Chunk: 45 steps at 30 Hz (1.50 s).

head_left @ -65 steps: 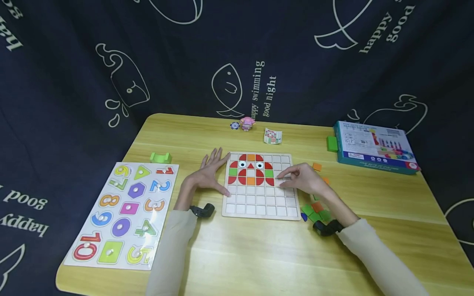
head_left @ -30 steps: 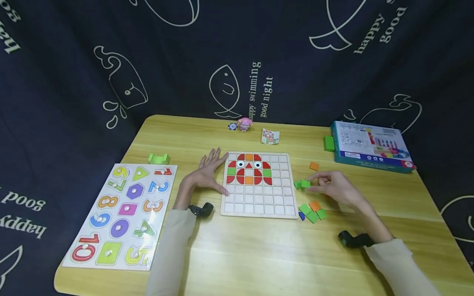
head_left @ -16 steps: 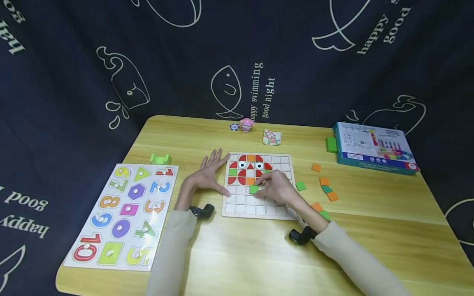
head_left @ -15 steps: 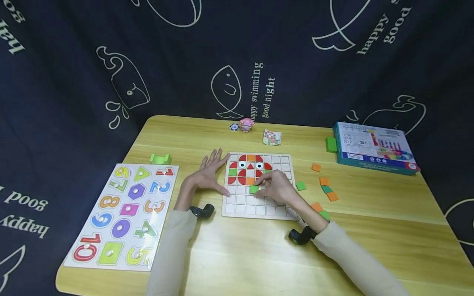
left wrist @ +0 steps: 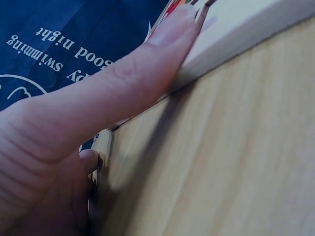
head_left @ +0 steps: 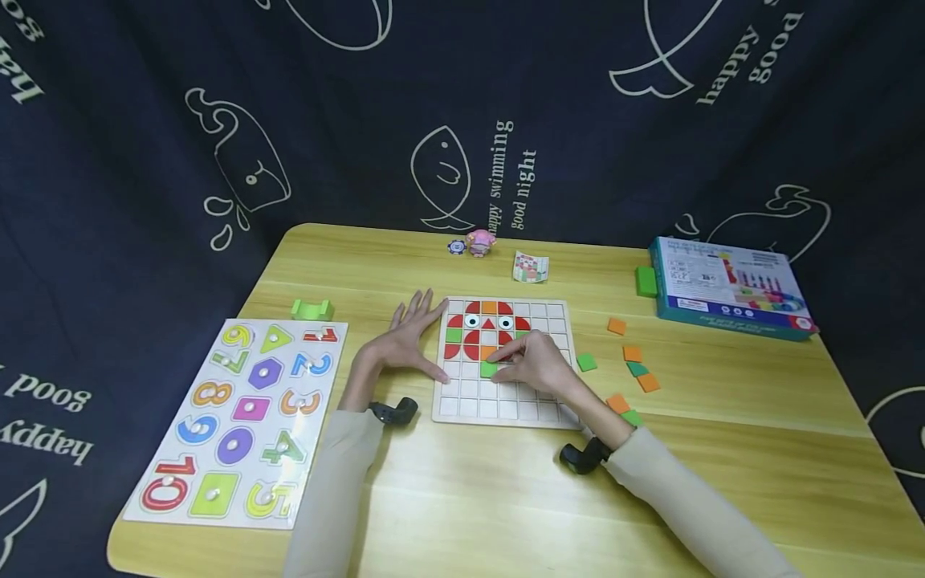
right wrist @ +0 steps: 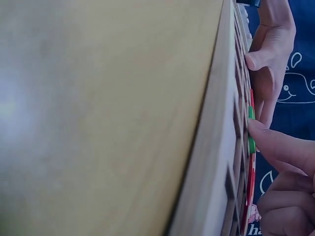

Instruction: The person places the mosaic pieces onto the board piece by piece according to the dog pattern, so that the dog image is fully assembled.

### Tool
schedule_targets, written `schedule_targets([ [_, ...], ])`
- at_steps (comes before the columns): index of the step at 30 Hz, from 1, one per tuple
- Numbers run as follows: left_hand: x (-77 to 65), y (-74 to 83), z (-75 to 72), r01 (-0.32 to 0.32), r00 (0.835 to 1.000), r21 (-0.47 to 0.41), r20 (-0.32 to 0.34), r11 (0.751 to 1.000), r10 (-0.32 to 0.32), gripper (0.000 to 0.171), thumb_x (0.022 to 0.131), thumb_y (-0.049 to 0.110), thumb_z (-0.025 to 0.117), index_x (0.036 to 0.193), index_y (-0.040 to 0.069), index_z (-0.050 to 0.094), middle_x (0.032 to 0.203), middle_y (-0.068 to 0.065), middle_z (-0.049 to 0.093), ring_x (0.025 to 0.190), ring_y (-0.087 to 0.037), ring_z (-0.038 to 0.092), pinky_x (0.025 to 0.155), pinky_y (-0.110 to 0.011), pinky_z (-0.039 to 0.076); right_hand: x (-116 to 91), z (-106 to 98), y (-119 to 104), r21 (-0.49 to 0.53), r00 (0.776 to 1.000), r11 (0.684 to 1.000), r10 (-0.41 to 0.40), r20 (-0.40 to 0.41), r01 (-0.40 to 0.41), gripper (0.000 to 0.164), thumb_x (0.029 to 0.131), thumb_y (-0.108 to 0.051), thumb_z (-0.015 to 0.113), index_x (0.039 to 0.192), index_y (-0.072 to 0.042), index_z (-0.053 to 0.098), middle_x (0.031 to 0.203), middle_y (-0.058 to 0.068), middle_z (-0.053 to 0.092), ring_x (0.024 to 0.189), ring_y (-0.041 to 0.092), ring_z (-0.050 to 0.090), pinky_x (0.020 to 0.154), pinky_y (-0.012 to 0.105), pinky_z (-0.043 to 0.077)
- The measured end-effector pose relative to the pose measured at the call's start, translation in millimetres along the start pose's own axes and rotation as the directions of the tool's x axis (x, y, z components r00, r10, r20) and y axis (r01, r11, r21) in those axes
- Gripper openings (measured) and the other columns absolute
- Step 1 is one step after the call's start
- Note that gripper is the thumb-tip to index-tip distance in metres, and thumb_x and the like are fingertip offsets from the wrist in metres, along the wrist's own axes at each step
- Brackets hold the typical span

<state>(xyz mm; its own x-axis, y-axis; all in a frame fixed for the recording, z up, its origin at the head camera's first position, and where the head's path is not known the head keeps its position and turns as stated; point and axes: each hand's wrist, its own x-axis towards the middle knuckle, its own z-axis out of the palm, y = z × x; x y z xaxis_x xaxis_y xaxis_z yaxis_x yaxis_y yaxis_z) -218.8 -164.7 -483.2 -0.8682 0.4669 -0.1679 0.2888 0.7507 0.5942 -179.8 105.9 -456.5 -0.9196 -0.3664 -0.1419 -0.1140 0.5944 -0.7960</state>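
My right hand (head_left: 536,363) pinches a green square tile (head_left: 488,370) between thumb and fingertips, over the cell just below an orange tile on the gridded wooden board (head_left: 469,409). In the right wrist view the green tile (right wrist: 251,143) shows at my fingertip, low over the grid. Red, green, orange and eye-marked pieces form a face in the board's upper rows; the hand covers some on the right. My left hand (head_left: 400,341) is spread at the board's left edge. Its thumb (left wrist: 162,44) lies on the rim in the left wrist view.
Loose orange tiles (head_left: 632,354) and green tiles (head_left: 586,362) lie right of the board. A number puzzle (head_left: 249,377) and green block (head_left: 312,310) are at left. Behind stand a small picture card (head_left: 531,267) and pink figurine (head_left: 480,242); a blue box (head_left: 733,285) lies back right.
My right hand went from the board to the loose tiles, took a green square tile and carried it left onto the board, then slightly further left. The left hand stayed put.
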Motion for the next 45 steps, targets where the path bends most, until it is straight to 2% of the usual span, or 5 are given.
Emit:
schedule_targets([
  [11,0.4,-0.4,0.7,-0.007,1.0,0.009,-0.003,1.0,0.007,0.137,0.052,0.062,0.086,0.156,0.028,0.004,0.163,-0.008,-0.017,0.15,-0.026,-0.021,0.122,-0.051,-0.013,-8.5,-29.9,9.8,0.037,0.99,0.999,-0.043,0.133,0.038,0.034,0.077,-0.022,0.081,0.11,-0.016,0.074,0.056,-0.002,0.035,0.054,0.013,0.032,0.047,0.021,0.025],
  [22,-0.9,-0.5,0.8,-0.018,1.0,-0.01,-0.003,1.0,0.018,0.136,0.053,0.059,0.087,0.156,0.026,0.005,0.163,-0.009,-0.017,0.15,-0.029,-0.021,0.121,-0.053,-0.014,-47.9,-114.6,74.2,-0.155,0.996,0.984,0.091,-0.007,-0.091,0.039,0.08,-0.014,0.077,0.118,-0.009,0.069,0.059,-0.001,0.033,0.051,0.011,0.029,0.044,0.023,0.022],
  [29,-0.7,-1.8,1.7,-0.009,1.0,-0.008,0.005,1.0,0.009,0.136,0.053,0.06,0.087,0.156,0.028,0.003,0.163,-0.008,-0.018,0.15,-0.026,-0.022,0.122,-0.051,-0.014,-42.9,-114.4,94.0,-0.061,0.988,0.988,0.147,0.048,-0.144,0.037,0.077,-0.02,0.081,0.112,-0.011,0.071,0.058,-0.003,0.03,0.051,0.01,0.027,0.045,0.024,0.021],
  [40,-0.3,-0.3,0.7,-0.003,1.0,-0.038,0.001,0.999,0.003,0.138,0.05,0.061,0.087,0.156,0.028,0.006,0.163,-0.007,-0.016,0.15,-0.025,-0.022,0.122,-0.05,-0.015,-44.5,-115.4,92.1,-0.228,0.993,0.966,0.115,-0.032,-0.119,0.031,0.076,-0.023,0.082,0.102,-0.008,0.072,0.062,-0.001,0.037,0.055,0.013,0.035,0.046,0.024,0.026],
  [45,-0.3,-0.6,0.7,0.001,1.0,-0.032,0.0,0.999,-0.001,0.137,0.051,0.061,0.087,0.156,0.029,0.005,0.163,-0.007,-0.016,0.15,-0.025,-0.022,0.122,-0.05,-0.015,-49.1,-108.3,75.8,-0.148,0.992,0.981,0.117,-0.056,-0.124,0.029,0.08,-0.029,0.079,0.103,-0.013,0.072,0.06,-0.001,0.037,0.054,0.013,0.035,0.046,0.025,0.027],
])
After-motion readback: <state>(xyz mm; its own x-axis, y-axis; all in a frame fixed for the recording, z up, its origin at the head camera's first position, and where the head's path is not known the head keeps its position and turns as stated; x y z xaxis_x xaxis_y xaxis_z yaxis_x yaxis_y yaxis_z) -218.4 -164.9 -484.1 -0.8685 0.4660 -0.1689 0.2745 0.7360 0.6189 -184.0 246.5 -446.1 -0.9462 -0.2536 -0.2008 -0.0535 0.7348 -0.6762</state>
